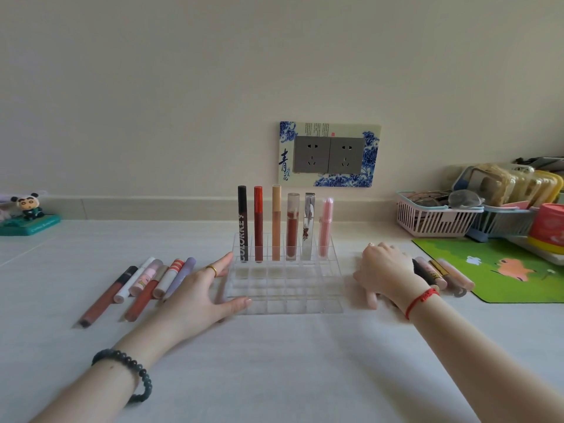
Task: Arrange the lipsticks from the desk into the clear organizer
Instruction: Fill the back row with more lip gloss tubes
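Note:
A clear stepped organizer [283, 288] stands mid-desk. Its back row holds several upright lipsticks [276, 227], from a black tube on the left to a pink one on the right. Several loose lipsticks [146, 285] lie in a fan on the desk to its left. More loose lipsticks [442, 273] lie to its right, by the green mat. My left hand [201, 296] rests open against the organizer's left side, thumb at its front corner. My right hand [387, 271] lies flat on the desk just right of the organizer, partly covering the right-hand lipsticks; it holds nothing that I can see.
A green cartoon mat [500, 270] covers the right of the desk. Pink and blue baskets [436, 219] full of items and a red tin [549, 230] stand behind it. A panda figurine [29, 215] sits far left. A double wall socket [329, 154] is behind the organizer.

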A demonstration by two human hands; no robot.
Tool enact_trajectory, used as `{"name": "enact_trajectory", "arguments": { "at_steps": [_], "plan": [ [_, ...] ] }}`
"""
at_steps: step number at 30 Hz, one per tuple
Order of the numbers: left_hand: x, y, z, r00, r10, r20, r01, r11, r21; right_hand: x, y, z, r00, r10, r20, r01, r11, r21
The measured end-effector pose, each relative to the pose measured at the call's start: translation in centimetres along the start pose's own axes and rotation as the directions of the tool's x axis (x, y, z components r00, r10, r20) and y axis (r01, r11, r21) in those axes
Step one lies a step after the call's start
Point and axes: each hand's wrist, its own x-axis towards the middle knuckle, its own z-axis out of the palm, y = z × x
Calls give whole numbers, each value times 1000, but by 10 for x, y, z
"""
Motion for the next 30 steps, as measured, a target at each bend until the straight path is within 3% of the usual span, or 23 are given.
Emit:
{"name": "enact_trajectory", "arguments": {
  "at_steps": [5, 11, 14, 17, 19, 23, 26, 28, 30],
  "plan": [
    [2, -2, 1, 1000, 10, 3, -10, 1000, 2, 0, 7, 9, 997, -10, -83, 20, 992, 126],
    [2, -2, 1, 1000, 17, 10, -17, 1000, 7, -3, 6, 13, 990, -16, -137, 22, 999, 45],
    [1, 0, 0, 1000, 6, 8, -6, 1000, 15, -6, 2, 1, 996, 35, -82, -10, 957, 290],
    [0, 2, -1, 1000, 2, 13, -2, 1000, 20, -9, 10, -23, 999, 37, 39, -53, 795, 604],
    [0, 3, -2, 1000, 2, 12, -2, 1000, 12, -14, 19, -38, 999, -17, 35, -14, 675, 738],
    [-2, 7, -2, 1000, 18, 14, -17, 999, -38, -30, 23, -61, 992, -124, -39, 90, 437, 895],
    [-5, 13, -5, 1000, 31, 1, -30, 981, -191, -40, 7, -76, 967, -230, -110, 165, 237, 957],
    [-5, 19, -7, 990, 76, -121, -104, 964, -244, -44, -13, -80, 948, -253, -191, 237, 166, 957],
    [-4, 24, -9, 952, 125, -279, -197, 949, -247, -45, -38, -80, 930, -247, -273, 317, 160, 935]
  ]
}}
